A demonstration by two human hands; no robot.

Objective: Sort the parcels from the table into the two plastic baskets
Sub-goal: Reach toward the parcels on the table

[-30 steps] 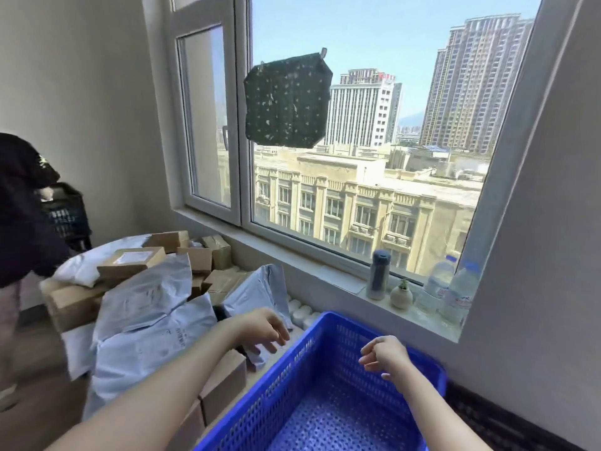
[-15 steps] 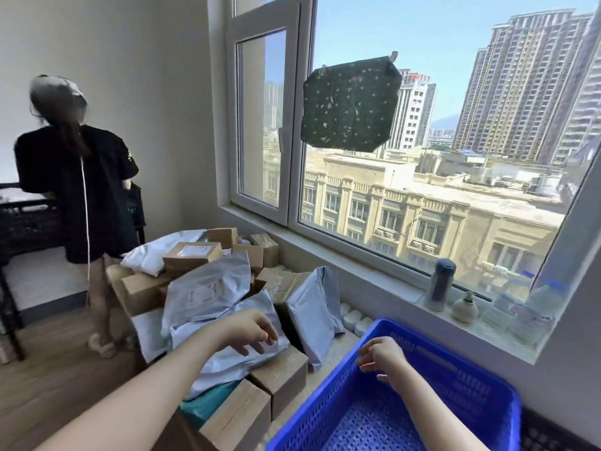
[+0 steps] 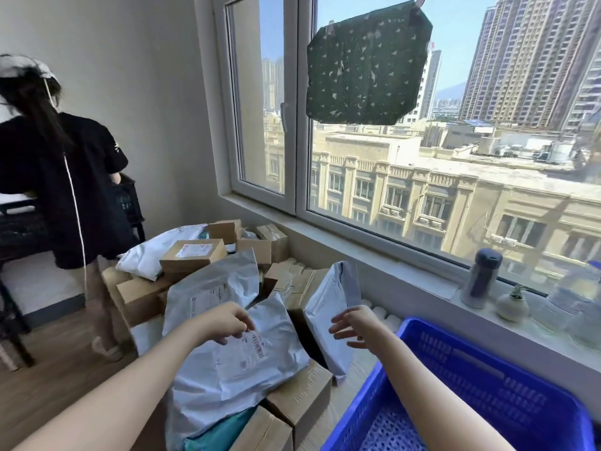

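A heap of parcels covers the table: grey poly mailers and brown cardboard boxes (image 3: 192, 255). My left hand (image 3: 227, 322) rests its fingertips on the top of a large grey mailer (image 3: 247, 362) with a printed label. My right hand (image 3: 354, 323) hovers with fingers spread, just in front of an upright grey mailer (image 3: 328, 307), holding nothing. A blue plastic basket (image 3: 487, 385) stands at the lower right, under my right forearm; its visible inside holds no parcels.
A person in a black shirt (image 3: 61, 187) stands at the left, back turned, by a dark crate. On the windowsill (image 3: 422, 281) stand a grey flask (image 3: 480, 278), a small vase and water bottles. White cylinders lie along the wall behind the basket.
The view has swung left. My left hand moved onto the labelled grey mailer. My right hand left the basket's rim, moved left toward the upright mailer and spread its fingers.
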